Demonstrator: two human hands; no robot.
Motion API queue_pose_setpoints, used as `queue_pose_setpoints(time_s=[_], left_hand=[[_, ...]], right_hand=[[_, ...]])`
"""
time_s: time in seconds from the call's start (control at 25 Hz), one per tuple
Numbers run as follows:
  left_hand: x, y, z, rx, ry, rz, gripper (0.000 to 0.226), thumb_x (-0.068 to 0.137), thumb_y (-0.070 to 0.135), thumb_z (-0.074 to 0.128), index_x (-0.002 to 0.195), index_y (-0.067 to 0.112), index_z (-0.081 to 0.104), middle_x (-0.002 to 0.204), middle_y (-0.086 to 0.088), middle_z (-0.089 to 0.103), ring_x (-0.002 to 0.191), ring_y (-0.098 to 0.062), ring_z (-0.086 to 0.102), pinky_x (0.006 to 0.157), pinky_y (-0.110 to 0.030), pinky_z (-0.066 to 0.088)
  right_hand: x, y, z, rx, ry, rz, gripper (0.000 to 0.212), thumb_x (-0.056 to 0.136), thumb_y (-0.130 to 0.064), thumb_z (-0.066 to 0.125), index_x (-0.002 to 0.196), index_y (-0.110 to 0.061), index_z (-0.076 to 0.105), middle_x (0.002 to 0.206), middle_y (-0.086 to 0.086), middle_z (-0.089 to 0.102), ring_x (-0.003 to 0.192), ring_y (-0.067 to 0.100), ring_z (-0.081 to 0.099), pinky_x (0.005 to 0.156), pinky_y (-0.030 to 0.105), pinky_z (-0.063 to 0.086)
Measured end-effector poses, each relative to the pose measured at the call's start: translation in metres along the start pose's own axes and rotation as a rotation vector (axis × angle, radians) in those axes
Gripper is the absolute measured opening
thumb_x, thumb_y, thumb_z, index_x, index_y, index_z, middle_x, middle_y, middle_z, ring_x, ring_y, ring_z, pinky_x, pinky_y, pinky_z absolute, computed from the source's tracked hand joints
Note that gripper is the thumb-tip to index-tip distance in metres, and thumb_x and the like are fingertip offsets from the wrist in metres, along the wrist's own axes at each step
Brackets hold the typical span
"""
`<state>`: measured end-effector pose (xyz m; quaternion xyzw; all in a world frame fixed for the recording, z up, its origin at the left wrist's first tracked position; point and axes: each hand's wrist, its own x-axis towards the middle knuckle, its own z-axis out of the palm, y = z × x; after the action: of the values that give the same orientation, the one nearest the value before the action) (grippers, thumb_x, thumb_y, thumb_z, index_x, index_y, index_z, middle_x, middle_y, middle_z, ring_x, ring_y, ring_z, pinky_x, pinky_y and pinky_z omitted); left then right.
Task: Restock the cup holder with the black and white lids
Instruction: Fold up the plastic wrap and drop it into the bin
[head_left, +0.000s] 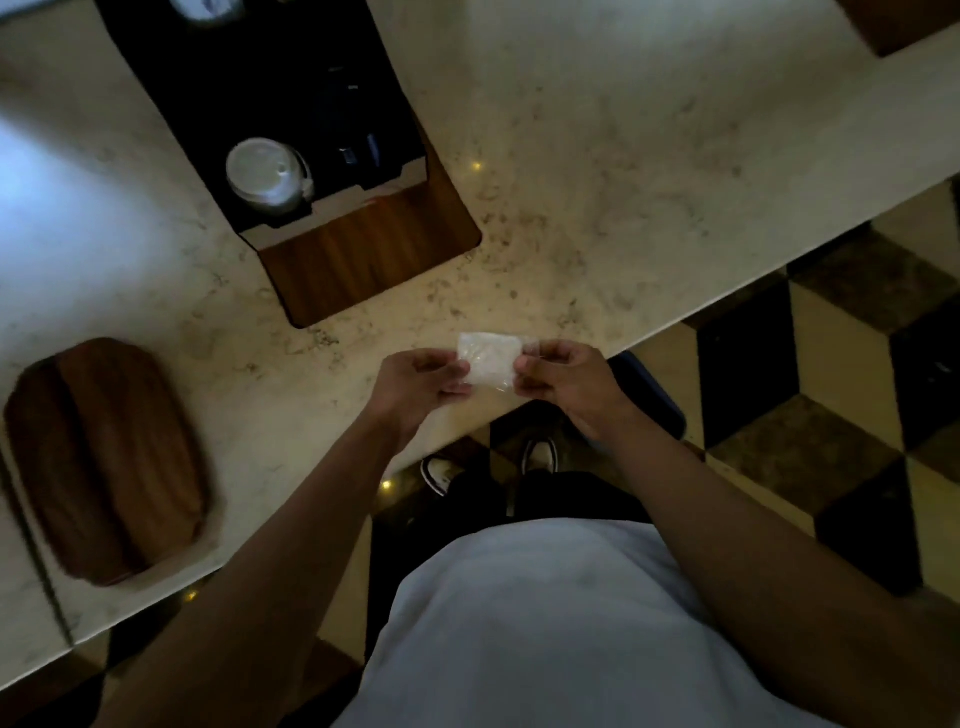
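Left hand (415, 384) and right hand (558, 379) each pinch an end of a small clear plastic wrapper (488, 361), stretched crosswise over the bench (597, 182) edge.

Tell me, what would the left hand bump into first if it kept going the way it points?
Probably the right hand. The left hand points across at it, with only the small clear plastic wrapper they both pinch in between.

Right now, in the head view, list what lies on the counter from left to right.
Wooden tray → cup holder with white lids → clear plastic wrapper, pinched between left hand and right hand over the counter's edge.
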<state>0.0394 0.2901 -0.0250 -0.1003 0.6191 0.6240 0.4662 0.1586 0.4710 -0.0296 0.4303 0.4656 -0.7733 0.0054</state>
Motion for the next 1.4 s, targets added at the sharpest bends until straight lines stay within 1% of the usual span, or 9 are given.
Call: queue_pose_setpoints(time_s=[0.2, 0.44, 0.56, 0.76, 0.88, 1.04, 1.12, 1.24, 1.4], left_hand=[[0.006, 0.001, 0.030, 0.030, -0.042, -0.013, 0.019, 0.085, -0.003, 0.074, 0.103, -0.008, 0.071, 0.099, -0.022, 0.073, 0.082, -0.029, 0.073, 0.083, -0.042, 0.061], [0.008, -0.006, 0.095, 0.160, -0.074, -0.019, 0.011, 0.085, -0.003, 0.074, 0.097, -0.003, 0.074, 0.093, -0.022, 0.075, 0.078, -0.028, 0.074, 0.081, -0.040, 0.062], [0.007, -0.012, 0.139, 0.271, -0.049, -0.011, 0.013, 0.087, -0.002, 0.073, 0.100, -0.002, 0.073, 0.099, -0.027, 0.074, 0.084, -0.032, 0.073, 0.085, -0.042, 0.061], [0.001, -0.032, 0.219, 0.442, -0.026, 0.017, 0.020, 0.087, 0.001, 0.074, 0.106, -0.006, 0.071, 0.095, -0.023, 0.074, 0.070, -0.021, 0.074, 0.063, -0.023, 0.059], [0.005, -0.043, 0.261, 0.546, -0.038, 0.018, 0.019, 0.087, 0.005, 0.076, 0.104, -0.002, 0.073, 0.089, -0.018, 0.075, 0.065, -0.015, 0.075, 0.057, -0.016, 0.055], [0.027, -0.062, 0.306, 0.673, -0.074, -0.027, 0.015, 0.086, 0.006, 0.076, 0.102, 0.006, 0.075, 0.087, -0.015, 0.077, 0.077, -0.021, 0.075, 0.070, -0.027, 0.061], [0.047, -0.075, 0.324, 0.733, -0.115, -0.063, 0.010, 0.087, 0.006, 0.074, 0.096, 0.009, 0.075, 0.081, -0.011, 0.077, 0.077, -0.022, 0.074, 0.077, -0.033, 0.062], [0.086, -0.101, 0.348, 0.770, -0.173, -0.138, 0.013, 0.090, 0.004, 0.072, 0.103, 0.002, 0.072, 0.074, -0.008, 0.075, 0.069, -0.017, 0.073, 0.068, -0.029, 0.061], [0.140, -0.157, 0.368, 0.884, -0.199, -0.217, 0.013, 0.090, 0.001, 0.069, 0.087, 0.013, 0.068, 0.076, -0.007, 0.072, 0.069, -0.014, 0.072, 0.066, -0.024, 0.061]], right_hand=[[-0.013, -0.001, -0.028, 0.126, 0.033, 0.007, 0.011, 0.083, 0.001, 0.075, 0.090, -0.003, 0.068, 0.077, 0.012, 0.071, 0.071, 0.023, 0.070, 0.075, 0.038, 0.062], [-0.027, -0.001, -0.092, 0.279, 0.064, 0.023, 0.016, 0.086, -0.001, 0.071, 0.101, -0.002, 0.066, 0.082, 0.012, 0.073, 0.075, 0.024, 0.072, 0.075, 0.037, 0.061], [-0.035, 0.000, -0.131, 0.312, 0.077, 0.021, 0.012, 0.087, -0.001, 0.070, 0.099, -0.003, 0.068, 0.080, 0.011, 0.074, 0.076, 0.024, 0.073, 0.075, 0.038, 0.061], [-0.047, 0.004, -0.207, 0.423, 0.105, 0.023, 0.009, 0.089, -0.002, 0.067, 0.094, -0.006, 0.073, 0.082, 0.013, 0.074, 0.077, 0.024, 0.073, 0.074, 0.037, 0.060], [-0.051, 0.010, -0.249, 0.489, 0.138, 0.054, 0.012, 0.088, -0.003, 0.066, 0.091, -0.007, 0.077, 0.083, 0.015, 0.074, 0.080, 0.026, 0.074, 0.075, 0.039, 0.060], [-0.054, 0.016, -0.288, 0.507, 0.256, 0.093, 0.010, 0.090, 0.000, 0.064, 0.096, -0.004, 0.071, 0.080, 0.015, 0.074, 0.073, 0.024, 0.074, 0.069, 0.036, 0.061], [-0.051, 0.022, -0.303, 0.532, 0.322, 0.096, 0.009, 0.091, 0.001, 0.063, 0.097, -0.004, 0.069, 0.077, 0.013, 0.073, 0.072, 0.023, 0.073, 0.072, 0.039, 0.062], [-0.038, 0.034, -0.325, 0.528, 0.441, 0.112, 0.009, 0.092, 0.001, 0.062, 0.095, -0.007, 0.067, 0.072, 0.009, 0.073, 0.071, 0.021, 0.071, 0.080, 0.040, 0.062], [0.005, 0.075, -0.356, 0.470, 0.586, 0.210, 0.010, 0.091, 0.001, 0.063, 0.096, -0.007, 0.066, 0.074, 0.011, 0.070, 0.064, 0.018, 0.067, 0.074, 0.033, 0.061]])
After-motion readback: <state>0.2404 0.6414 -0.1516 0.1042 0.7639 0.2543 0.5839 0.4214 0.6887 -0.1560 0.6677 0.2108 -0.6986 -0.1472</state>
